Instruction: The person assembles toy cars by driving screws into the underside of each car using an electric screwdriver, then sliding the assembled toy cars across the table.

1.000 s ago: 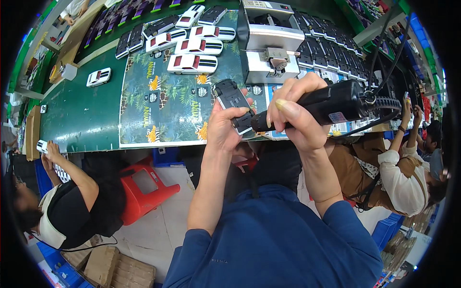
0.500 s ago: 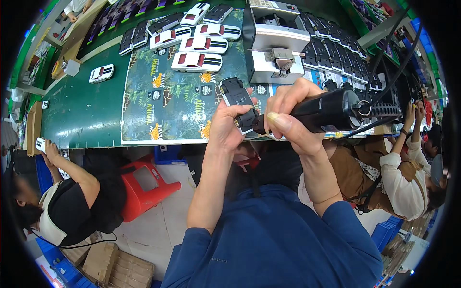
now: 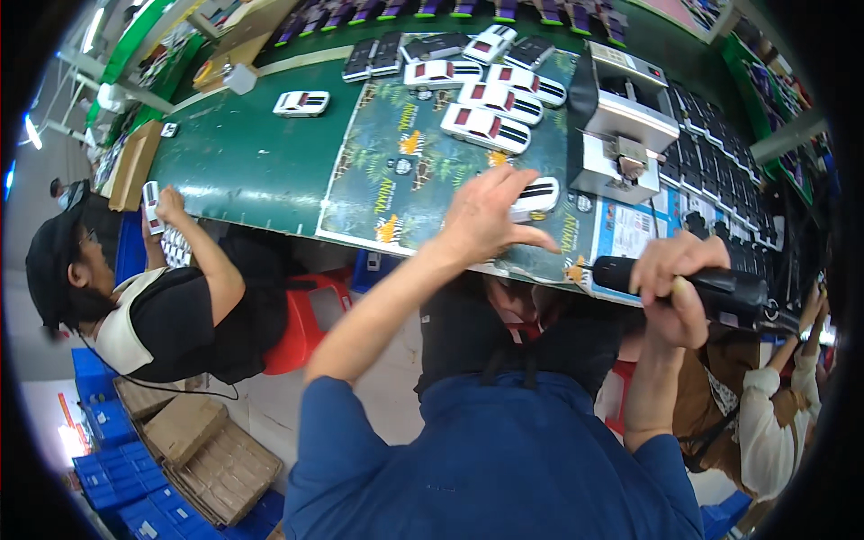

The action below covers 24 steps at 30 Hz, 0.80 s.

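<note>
My left hand (image 3: pixel 486 214) is spread, thumb well apart from the fingers, beside a white toy car (image 3: pixel 540 195) with black stripes. The car stands wheels down on the printed mat (image 3: pixel 360 193). The fingers partly cover one end of it; whether they touch it is hard to tell. Wrapped around a black electric screwdriver (image 3: pixel 740 293) is my right hand (image 3: pixel 679 283), at the table's near edge on the right. The tool's tip points left. Several white toy cars (image 3: pixel 486 129) lie clustered farther back on the mat.
A silver machine (image 3: pixel 623 121) stands right of the mat, with rows of black car undersides (image 3: pixel 720 153) beyond it. More black undersides (image 3: pixel 387 56) lie at the back. One white car (image 3: pixel 301 103) sits on the green tabletop (image 3: pixel 261 171). A co-worker (image 3: pixel 135 297) sits at left.
The car has been turned from underside up to wheels down and set on the mat; my left hand has opened. The screwdriver has come away to the right. The view has shifted.
</note>
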Each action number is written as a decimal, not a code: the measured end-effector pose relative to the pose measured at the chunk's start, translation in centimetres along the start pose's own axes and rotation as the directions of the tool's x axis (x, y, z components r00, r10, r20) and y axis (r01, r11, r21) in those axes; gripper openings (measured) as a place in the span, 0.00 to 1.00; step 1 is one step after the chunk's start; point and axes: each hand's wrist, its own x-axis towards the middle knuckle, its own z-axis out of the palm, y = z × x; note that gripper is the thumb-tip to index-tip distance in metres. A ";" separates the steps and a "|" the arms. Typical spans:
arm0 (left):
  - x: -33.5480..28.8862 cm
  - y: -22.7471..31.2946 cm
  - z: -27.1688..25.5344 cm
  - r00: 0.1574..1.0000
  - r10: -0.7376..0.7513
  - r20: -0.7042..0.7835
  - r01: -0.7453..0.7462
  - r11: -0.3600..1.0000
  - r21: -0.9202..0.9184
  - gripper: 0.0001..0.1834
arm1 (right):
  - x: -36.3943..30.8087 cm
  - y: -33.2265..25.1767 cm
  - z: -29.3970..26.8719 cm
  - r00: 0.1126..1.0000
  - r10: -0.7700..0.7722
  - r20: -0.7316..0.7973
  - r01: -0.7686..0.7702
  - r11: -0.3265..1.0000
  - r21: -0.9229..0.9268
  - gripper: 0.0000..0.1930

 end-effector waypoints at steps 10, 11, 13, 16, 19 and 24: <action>-6.7 -14.9 -20.5 0.958 -0.132 0.253 -0.158 0.493 0.856 0.59 | -0.7 -0.2 -2.5 0.999 -0.047 0.007 0.047 0.997 -0.066 0.09; -7.8 -15.0 -20.6 0.959 -0.139 0.246 -0.151 0.485 0.862 0.59 | -0.5 0.0 -2.5 0.999 -0.042 0.008 0.042 0.997 -0.063 0.09; -9.8 -14.4 -19.6 0.983 -0.183 0.008 0.093 0.538 0.838 0.60 | -0.7 0.1 -2.7 0.999 -0.043 0.011 0.043 0.998 -0.045 0.08; -9.0 -10.2 -13.5 0.996 -0.070 -0.053 0.088 0.737 0.671 0.51 | -1.4 -0.6 -3.1 0.999 -0.042 -0.014 0.041 0.996 -0.075 0.09; -6.5 -4.4 -4.9 0.970 0.123 -0.209 -0.039 0.930 0.365 0.31 | -2.7 -2.2 -3.5 0.994 -0.022 -0.105 0.015 0.998 -0.069 0.10; -0.6 5.9 8.6 0.957 0.191 -0.218 -0.215 0.972 -0.090 0.22 | -3.2 -4.6 -4.4 0.994 -0.028 -0.103 0.026 0.999 -0.018 0.12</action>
